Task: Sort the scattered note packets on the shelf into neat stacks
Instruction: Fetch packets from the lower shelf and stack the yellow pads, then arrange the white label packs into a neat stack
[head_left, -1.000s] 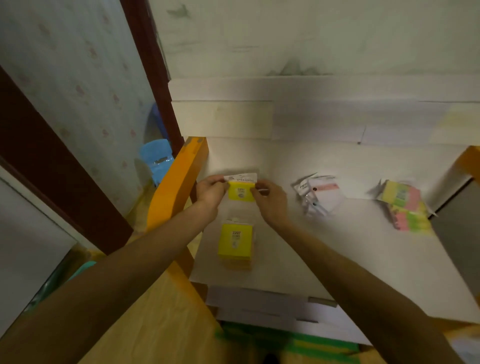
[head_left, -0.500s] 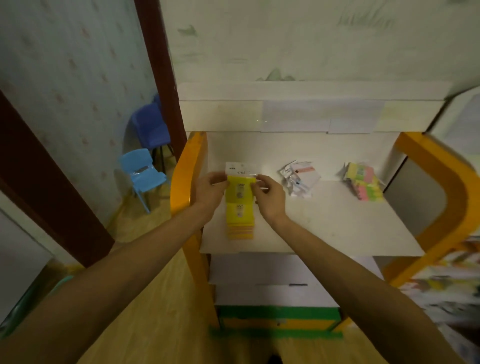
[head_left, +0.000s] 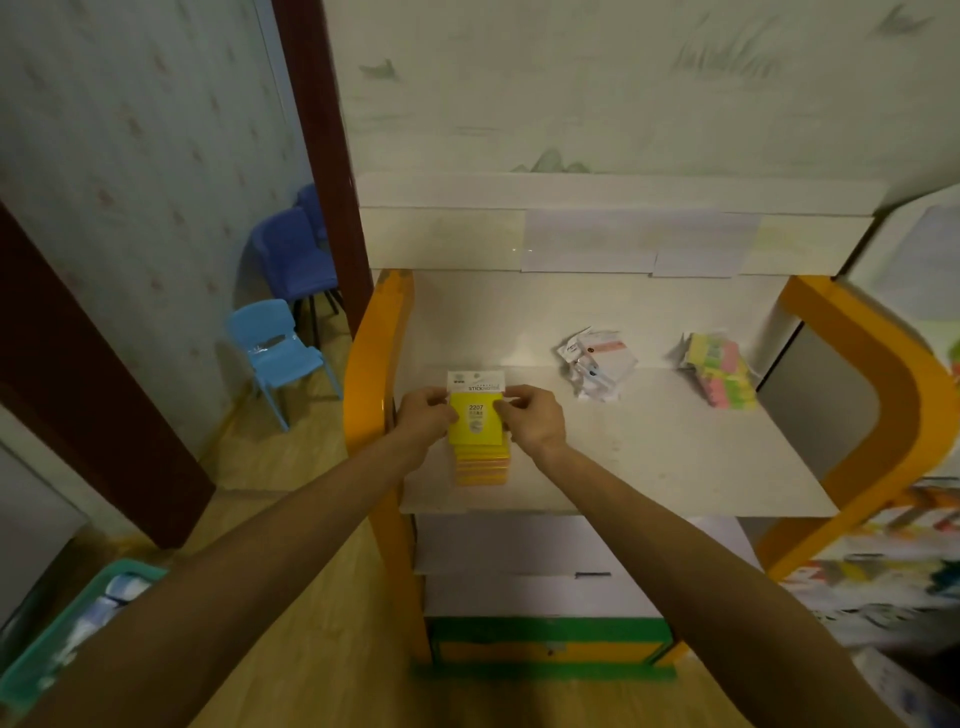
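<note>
A yellow note packet (head_left: 476, 415) with a white header card lies on top of a stack of yellow packets (head_left: 480, 470) at the left of the white shelf (head_left: 675, 467). My left hand (head_left: 423, 418) pinches the packet's left edge. My right hand (head_left: 535, 421) pinches its right edge. A loose heap of white packets (head_left: 597, 364) lies at the shelf's back middle. A pile of pink, green and yellow packets (head_left: 719, 371) sits at the back right.
Orange side panels (head_left: 371, 364) frame the shelf on both sides, with an upper board (head_left: 613, 239) above it. Small blue chairs (head_left: 275, 348) stand by the left wall. A green basket (head_left: 67, 639) sits on the floor at lower left.
Both hands have brought the yellow packet down and toward me, from above the shelf's back onto the yellow stack. The camera has pulled back.
</note>
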